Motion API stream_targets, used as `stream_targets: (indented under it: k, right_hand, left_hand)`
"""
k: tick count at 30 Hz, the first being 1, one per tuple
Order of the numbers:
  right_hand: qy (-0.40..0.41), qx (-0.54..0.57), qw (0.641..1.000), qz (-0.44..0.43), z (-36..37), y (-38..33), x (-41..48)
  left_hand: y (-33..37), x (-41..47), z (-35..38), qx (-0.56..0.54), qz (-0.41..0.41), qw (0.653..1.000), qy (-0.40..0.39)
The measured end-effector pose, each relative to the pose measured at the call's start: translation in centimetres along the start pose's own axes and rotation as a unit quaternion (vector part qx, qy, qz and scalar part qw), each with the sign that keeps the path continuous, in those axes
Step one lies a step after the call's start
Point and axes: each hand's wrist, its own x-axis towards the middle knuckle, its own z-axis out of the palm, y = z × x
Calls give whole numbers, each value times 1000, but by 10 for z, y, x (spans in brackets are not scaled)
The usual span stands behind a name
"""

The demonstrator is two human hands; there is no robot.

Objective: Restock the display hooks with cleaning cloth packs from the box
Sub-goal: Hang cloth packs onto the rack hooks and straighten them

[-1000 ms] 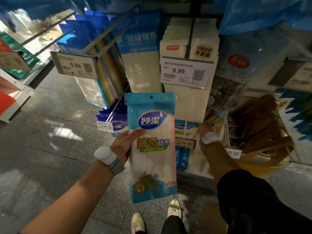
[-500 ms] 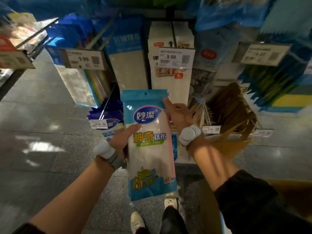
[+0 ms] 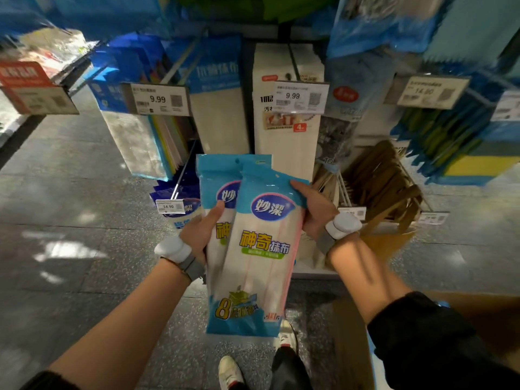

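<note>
In the middle of the frame the person holds 2 cleaning cloth packs, one partly over the other. The front cloth pack (image 3: pixel 261 249) is blue and white with a blue oval logo and a yellow 8 near its lower edge; it leans a little to the right. The right hand (image 3: pixel 315 209) grips its upper right corner, with the fingers curled around the edge. The rear cloth pack (image 3: pixel 216 175) shows at the left and above the front one, and its hanging hole is visible at the top. The left hand (image 3: pixel 201 232) holds this pack at its left edge, with the thumb pressed on the front face and the other fingers hidden behind.

Both wrists carry a white band. Just left of the packs a metal display hook (image 3: pixel 183 175) comes out of the shelf, with a price tag (image 3: pixel 170 206) reading 14.90 at its end and blue packs hanging under it. Behind the hands hang tall white packs (image 3: pixel 284 142) under a 9.99 tag (image 3: pixel 301 96). The brown cardboard box (image 3: pixel 349 342) stands on the grey floor (image 3: pixel 70 192) at the lower right of the frame, partly hidden by the right sleeve. What is inside it I cannot tell. White shoes (image 3: pixel 229 371) show at the bottom edge.
</note>
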Motion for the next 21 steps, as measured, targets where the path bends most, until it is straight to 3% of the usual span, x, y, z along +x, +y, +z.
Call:
stream_targets:
  k: [4,7,11,15,21]
  right_hand:
    - [-21,44,999,25,-30,8,-8]
    - [-1,8,1000,29,-55,19,-6]
    - [62,-101,990,71,-85,36,3]
    - [98,-235,959,124,-122,62,39]
    - [110,-353,924,92,-126,58,58]
  left_hand:
    - [5,12,-4,34,34,997,58]
    - [10,24,-4,47,50,995,76]
    - [7,41,-4,41,48,995,78]
    - [6,48,9,21,53,993,106]
    - [6,50,23,6,43,993,112]
